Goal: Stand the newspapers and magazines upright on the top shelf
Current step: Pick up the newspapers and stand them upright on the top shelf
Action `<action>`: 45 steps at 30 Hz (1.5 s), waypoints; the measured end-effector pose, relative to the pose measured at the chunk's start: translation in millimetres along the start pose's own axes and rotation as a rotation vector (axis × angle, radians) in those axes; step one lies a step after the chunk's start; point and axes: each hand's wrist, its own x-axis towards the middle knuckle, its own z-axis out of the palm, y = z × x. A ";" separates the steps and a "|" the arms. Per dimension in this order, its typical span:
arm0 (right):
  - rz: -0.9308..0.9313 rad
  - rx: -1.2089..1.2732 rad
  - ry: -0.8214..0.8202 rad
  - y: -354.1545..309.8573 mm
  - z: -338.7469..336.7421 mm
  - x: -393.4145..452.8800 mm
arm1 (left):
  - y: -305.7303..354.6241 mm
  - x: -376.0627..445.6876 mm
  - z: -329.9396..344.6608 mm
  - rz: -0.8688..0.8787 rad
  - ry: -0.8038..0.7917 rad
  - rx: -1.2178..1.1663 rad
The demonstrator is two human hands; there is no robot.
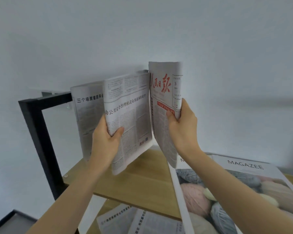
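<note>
The left hand (105,141) grips a folded newspaper (127,119) by its left edge; the right hand (183,125) grips a red-titled paper (164,105) by its right edge. Both stand on the wooden top shelf (142,181), beside a third paper (86,115) leaning against the black frame (39,132). Two magazines (243,168) lie flat at right. White wall (142,31) behind.

Matt paper newspapers (129,115), smooth wooden shelf (142,179), matt black metal frame (39,132).

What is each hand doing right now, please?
Left hand: closed on the folded black-headlined newspaper.
Right hand: closed on the folded red-mastheaded newspaper.
</note>
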 end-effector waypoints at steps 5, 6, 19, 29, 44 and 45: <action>0.007 -0.012 -0.012 3.3 37.4 -4.3 | -36.8 6.4 -12.4 0.008 0.015 0.033; 0.008 -0.016 -0.018 4.3 43.8 -4.9 | -43.3 7.9 -15.6 0.011 0.018 0.043; 0.024 -0.011 -0.134 16.4 104.2 -18.8 | -91.0 21.8 -43.0 0.289 0.358 0.518; 0.021 -0.006 -0.180 15.3 129.4 -13.1 | -130.6 55.5 -37.1 0.240 0.348 0.443; 0.077 0.095 -0.118 8.1 163.3 -7.8 | -60.7 89.2 -64.3 0.585 0.249 1.088; 0.077 0.101 -0.122 6.7 165.8 -8.5 | -51.6 97.7 -68.9 0.585 0.219 1.097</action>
